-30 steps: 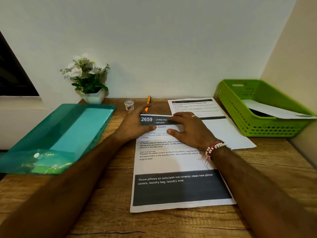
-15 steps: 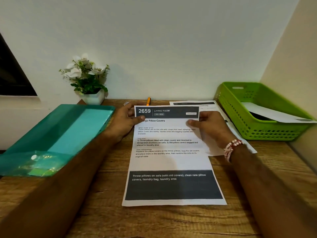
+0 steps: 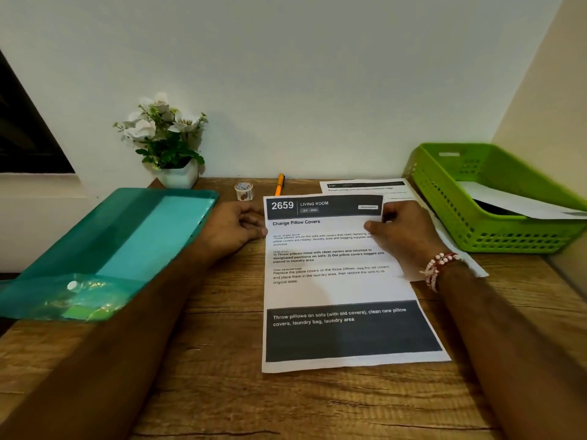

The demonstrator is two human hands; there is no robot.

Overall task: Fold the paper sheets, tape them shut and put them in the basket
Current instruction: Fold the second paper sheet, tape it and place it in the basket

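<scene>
- The printed sheet [image 3: 333,281], headed "2659 Living Room", lies unfolded on the wooden surface [image 3: 206,392] in front of the person; its near edge rests flat on the wood; both hands hold its far end.
- The left hand [image 3: 236,228] grips the sheet's left edge near the top, with the thumb at the paper's margin and the fingers curled.
- The right hand [image 3: 403,231] pinches the right edge at about the same height, thumb on the printed face; a red and white beaded bracelet [image 3: 440,265] sits on that wrist.
- A second sheet [image 3: 365,185] lies flat behind and to the right, partly covered by the first sheet and the right hand.
- The green basket [image 3: 444,198] stands at the right against the wall; a folded paper [image 3: 514,203] lies tilted inside it, one end over the rim.
- A small tape roll [image 3: 244,190] and an orange pen [image 3: 280,184] sit just beyond the sheet's top edge, near the wall.
- A teal folder [image 3: 127,242] lies at the left, with a potted white flower [image 3: 171,144] behind it.
</scene>
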